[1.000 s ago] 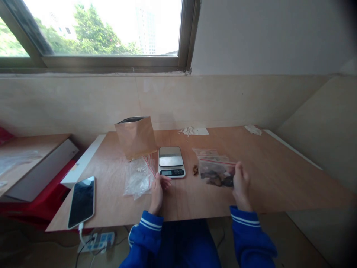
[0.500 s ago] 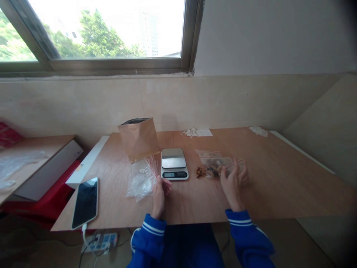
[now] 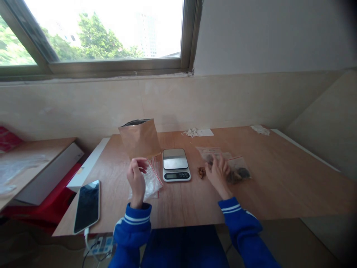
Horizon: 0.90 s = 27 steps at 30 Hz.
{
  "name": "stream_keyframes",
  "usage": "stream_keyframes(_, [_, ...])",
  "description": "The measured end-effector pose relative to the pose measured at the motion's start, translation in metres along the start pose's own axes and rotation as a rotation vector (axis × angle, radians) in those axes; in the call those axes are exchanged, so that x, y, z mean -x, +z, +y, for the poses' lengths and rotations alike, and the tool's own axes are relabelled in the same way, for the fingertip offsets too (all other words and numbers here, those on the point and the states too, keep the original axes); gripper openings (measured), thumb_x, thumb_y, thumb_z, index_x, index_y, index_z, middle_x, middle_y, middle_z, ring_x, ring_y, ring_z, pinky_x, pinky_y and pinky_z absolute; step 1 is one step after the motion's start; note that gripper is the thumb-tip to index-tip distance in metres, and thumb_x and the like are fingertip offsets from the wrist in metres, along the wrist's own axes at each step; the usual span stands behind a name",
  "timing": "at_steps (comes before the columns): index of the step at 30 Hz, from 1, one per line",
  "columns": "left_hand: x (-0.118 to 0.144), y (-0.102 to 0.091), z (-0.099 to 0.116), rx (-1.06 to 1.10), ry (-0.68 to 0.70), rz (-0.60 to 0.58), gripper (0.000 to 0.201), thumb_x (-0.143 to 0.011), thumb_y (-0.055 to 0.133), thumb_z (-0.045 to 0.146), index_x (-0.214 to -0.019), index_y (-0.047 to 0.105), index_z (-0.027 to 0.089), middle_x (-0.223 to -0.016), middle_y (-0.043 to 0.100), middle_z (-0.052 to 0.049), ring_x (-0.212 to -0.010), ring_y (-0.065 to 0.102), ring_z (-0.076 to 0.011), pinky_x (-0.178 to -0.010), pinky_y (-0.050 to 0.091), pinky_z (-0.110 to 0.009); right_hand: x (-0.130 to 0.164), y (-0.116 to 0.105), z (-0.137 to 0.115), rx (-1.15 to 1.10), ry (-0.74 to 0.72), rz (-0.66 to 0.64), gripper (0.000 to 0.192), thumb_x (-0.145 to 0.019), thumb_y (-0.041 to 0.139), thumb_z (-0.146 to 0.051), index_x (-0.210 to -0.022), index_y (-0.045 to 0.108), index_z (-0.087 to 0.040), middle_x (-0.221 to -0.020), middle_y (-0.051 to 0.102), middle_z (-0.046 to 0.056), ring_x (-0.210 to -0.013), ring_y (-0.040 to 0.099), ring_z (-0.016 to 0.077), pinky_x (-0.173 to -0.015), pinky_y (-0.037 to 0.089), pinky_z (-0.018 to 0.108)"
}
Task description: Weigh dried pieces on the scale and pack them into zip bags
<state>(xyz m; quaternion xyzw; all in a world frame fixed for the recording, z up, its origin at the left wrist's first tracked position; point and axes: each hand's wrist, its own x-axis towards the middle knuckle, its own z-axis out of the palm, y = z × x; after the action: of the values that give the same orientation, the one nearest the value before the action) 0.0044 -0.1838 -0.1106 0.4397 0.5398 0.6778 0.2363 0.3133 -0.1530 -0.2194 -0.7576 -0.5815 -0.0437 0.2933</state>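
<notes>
My left hand (image 3: 136, 182) is raised over the left part of the clear plastic zip bags (image 3: 153, 182), its fingers loosely bent and apart from the thumb. I see nothing in it. My right hand (image 3: 219, 173) bends its fingers down onto a zip bag with dark contents (image 3: 208, 152), and covers part of it. Beside that lies another zip bag (image 3: 240, 169) holding dark and brown pieces. A small heap of brown dried pieces (image 3: 201, 172) sits just left of my right fingers. Between my hands stands a kitchen scale (image 3: 175, 165) with a bare metal plate.
An opened brown paper pouch (image 3: 141, 139) stands behind the clear bags. A phone (image 3: 87, 206) with a plugged cable lies at the left edge. White shreds (image 3: 191, 132) and a white card (image 3: 205, 132) lie near the wall, with more white scraps (image 3: 260, 129) far right.
My left hand has left the bags' right edge and moved left and up. My right hand has moved left, off the right zip bag and onto the one beside it.
</notes>
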Motion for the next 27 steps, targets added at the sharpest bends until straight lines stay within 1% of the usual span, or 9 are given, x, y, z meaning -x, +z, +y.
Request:
stream_keyframes(3, [-0.059, 0.007, 0.025, -0.164, 0.251, 0.187, 0.028, -0.097, 0.042, 0.035, -0.100, 0.063, 0.017, -0.093, 0.067, -0.006, -0.082, 0.062, -0.0156, -0.069, 0.048, -0.026, 0.028, 0.006, 0.002, -0.040, -0.300, -0.244, 0.048, -0.091, 0.046, -0.038, -0.138, 0.052, -0.028, -0.154, 0.036, 0.013, -0.143, 0.030, 0.0364, -0.109, 0.030, 0.062])
stream_keyframes(5, [-0.101, 0.014, 0.038, -0.313, 0.418, 0.299, 0.027, -0.094, 0.047, 0.025, -0.116, 0.060, 0.015, -0.116, 0.065, -0.010, -0.107, 0.059, -0.0195, -0.093, 0.045, -0.035, 0.041, 0.011, 0.007, -0.086, -0.358, -0.306, 0.045, -0.091, 0.047, -0.037, -0.134, 0.056, -0.027, -0.149, 0.041, 0.014, -0.139, 0.036, 0.0343, -0.107, 0.037, 0.056])
stream_keyframes(8, [-0.147, 0.025, 0.040, -0.497, 0.499, 0.233, 0.035, -0.093, 0.049, 0.018, -0.125, 0.059, 0.017, -0.140, 0.054, -0.012, -0.133, 0.043, -0.0235, -0.113, 0.027, -0.044, 0.044, 0.016, 0.014, -0.172, -0.356, -0.239, 0.040, -0.093, 0.044, -0.031, -0.128, 0.061, -0.022, -0.137, 0.050, 0.016, -0.129, 0.048, 0.0307, -0.105, 0.042, 0.049])
stream_keyframes(10, [-0.160, 0.028, 0.031, -0.594, 0.408, 0.093, 0.028, -0.094, 0.046, 0.021, -0.113, 0.067, 0.018, -0.139, 0.055, -0.013, -0.135, 0.041, -0.0272, -0.114, 0.023, -0.048, 0.038, 0.014, 0.016, -0.230, -0.346, -0.210, 0.037, -0.090, 0.046, -0.028, -0.123, 0.064, -0.021, -0.127, 0.057, 0.016, -0.119, 0.054, 0.0295, -0.102, 0.045, 0.047])
stream_keyframes(12, [-0.158, 0.026, 0.020, -0.667, 0.342, -0.019, 0.030, -0.096, 0.042, 0.024, -0.098, 0.072, 0.018, -0.132, 0.061, -0.013, -0.133, 0.043, -0.0305, -0.112, 0.024, -0.052, 0.030, 0.010, 0.015, -0.287, -0.321, -0.210, 0.038, -0.087, 0.051, -0.027, -0.121, 0.064, -0.020, -0.120, 0.061, 0.014, -0.112, 0.058, 0.0290, -0.097, 0.047, 0.046])
stream_keyframes(14, [-0.146, 0.021, 0.013, -0.698, 0.367, -0.056, 0.030, -0.096, 0.043, 0.028, -0.094, 0.072, 0.021, -0.131, 0.063, -0.011, -0.130, 0.046, -0.0317, -0.108, 0.028, -0.054, 0.020, 0.007, 0.007, -0.363, -0.288, -0.200, 0.039, -0.084, 0.054, -0.030, -0.120, 0.063, -0.019, -0.114, 0.065, 0.013, -0.106, 0.060, 0.0284, -0.094, 0.049, 0.045])
stream_keyframes(19, [-0.107, 0.004, 0.025, -0.648, 0.417, 0.057, 0.023, -0.093, 0.051, 0.032, -0.098, 0.071, 0.021, -0.107, 0.070, -0.009, -0.101, 0.062, -0.0260, -0.096, 0.042, -0.043, -0.006, 0.015, -0.052, -0.579, -0.308, -0.158, 0.041, -0.086, 0.058, -0.035, -0.123, 0.058, -0.018, -0.109, 0.068, 0.011, -0.100, 0.063, 0.0244, -0.093, 0.049, 0.042])
stream_keyframes(24, [-0.072, -0.015, 0.033, -0.514, 0.438, 0.014, 0.028, -0.090, 0.056, 0.027, -0.116, 0.066, 0.026, -0.099, 0.071, -0.005, -0.092, 0.067, -0.0206, -0.083, 0.050, -0.033, -0.027, 0.033, -0.115, -0.440, -0.402, -0.254, 0.031, -0.083, 0.061, -0.023, -0.112, 0.062, -0.014, -0.111, 0.067, 0.015, -0.107, 0.060, 0.0271, -0.095, 0.045, 0.043])
stream_keyframes(27, [-0.051, -0.032, 0.030, -0.547, 0.327, -0.022, 0.027, -0.088, 0.060, 0.033, -0.112, 0.069, 0.026, -0.099, 0.074, -0.005, -0.089, 0.070, -0.0227, -0.078, 0.052, -0.033, -0.022, 0.022, -0.133, -0.392, -0.391, -0.188, 0.033, -0.084, 0.062, -0.024, -0.115, 0.061, -0.013, -0.122, 0.063, 0.019, -0.118, 0.055, 0.0315, -0.100, 0.042, 0.050])
